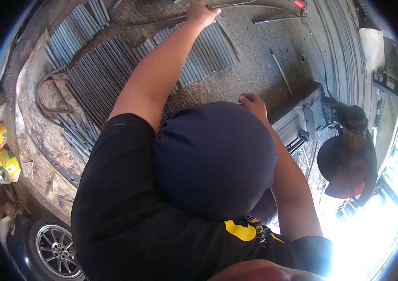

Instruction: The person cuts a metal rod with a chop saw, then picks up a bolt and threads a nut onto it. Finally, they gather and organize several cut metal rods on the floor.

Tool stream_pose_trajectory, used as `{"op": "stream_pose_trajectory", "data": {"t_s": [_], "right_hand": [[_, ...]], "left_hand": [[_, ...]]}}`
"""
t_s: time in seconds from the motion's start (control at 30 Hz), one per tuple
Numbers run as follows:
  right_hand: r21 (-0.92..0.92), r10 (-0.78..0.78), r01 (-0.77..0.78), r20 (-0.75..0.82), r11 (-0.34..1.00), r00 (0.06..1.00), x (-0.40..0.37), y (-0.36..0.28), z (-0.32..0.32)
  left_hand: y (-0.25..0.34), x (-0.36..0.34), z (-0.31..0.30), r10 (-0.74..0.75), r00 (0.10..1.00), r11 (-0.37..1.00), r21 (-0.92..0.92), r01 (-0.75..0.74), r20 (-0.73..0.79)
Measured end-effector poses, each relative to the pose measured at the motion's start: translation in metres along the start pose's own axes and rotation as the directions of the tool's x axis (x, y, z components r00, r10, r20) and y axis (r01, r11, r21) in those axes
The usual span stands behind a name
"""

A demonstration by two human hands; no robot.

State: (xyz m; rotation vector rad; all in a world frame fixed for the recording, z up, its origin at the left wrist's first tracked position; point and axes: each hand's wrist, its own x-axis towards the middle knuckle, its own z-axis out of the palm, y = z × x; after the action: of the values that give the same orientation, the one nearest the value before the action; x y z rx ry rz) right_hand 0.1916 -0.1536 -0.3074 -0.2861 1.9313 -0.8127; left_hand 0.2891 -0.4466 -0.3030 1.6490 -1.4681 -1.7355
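Observation:
My left hand (202, 15) reaches to the top of the view, its fingers closed round a thin, long strip (236, 5) above a row of grey metal rods (210, 51). Beside the dark blue rounded cloth (215, 159), my right hand (254, 104) is partly hidden, with its visible fingers curled together; what they hold, if anything, cannot be made out. Darker rods (103, 70) lie side by side under and left of my left forearm. More pale rods (75, 35) lie at the upper left.
A metal machine part (295, 124) and a dark round machine (349, 159) stand at the right. Short rods (78, 133) and a bent metal frame (44, 96) lie at the left. Yellow packages (6, 164) and a wheel (57, 250) are at the lower left.

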Motion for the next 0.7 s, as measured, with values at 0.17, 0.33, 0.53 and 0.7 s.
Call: {"op": "stream_pose_trajectory", "data": {"t_s": [0.17, 0.33, 0.53, 0.7], "right_hand": [[0.013, 0.011, -0.011, 0.011, 1.0, 1.0, 0.005, 0.005, -0.007], [-0.034, 0.029, -0.029, -0.008, 0.999, 1.0, 0.006, 0.003, -0.01], [0.002, 0.046, -0.046, -0.003, 0.999, 0.999, 0.007, 0.005, -0.007], [0.024, 0.043, -0.043, 0.011, 0.999, 0.999, 0.014, 0.014, -0.01]], "left_hand": [[-0.026, 0.061, 0.018, 0.184, 0.975, 0.827, 0.516, -0.222, 0.124], [0.0, 0.028, 0.01, 0.109, 0.983, 0.892, 0.422, -0.161, 0.145], [-0.015, 0.049, 0.013, 0.198, 0.96, 0.752, 0.598, -0.278, 0.198], [-0.016, 0.047, 0.009, 0.21, 0.953, 0.746, 0.594, -0.301, 0.219]]}}
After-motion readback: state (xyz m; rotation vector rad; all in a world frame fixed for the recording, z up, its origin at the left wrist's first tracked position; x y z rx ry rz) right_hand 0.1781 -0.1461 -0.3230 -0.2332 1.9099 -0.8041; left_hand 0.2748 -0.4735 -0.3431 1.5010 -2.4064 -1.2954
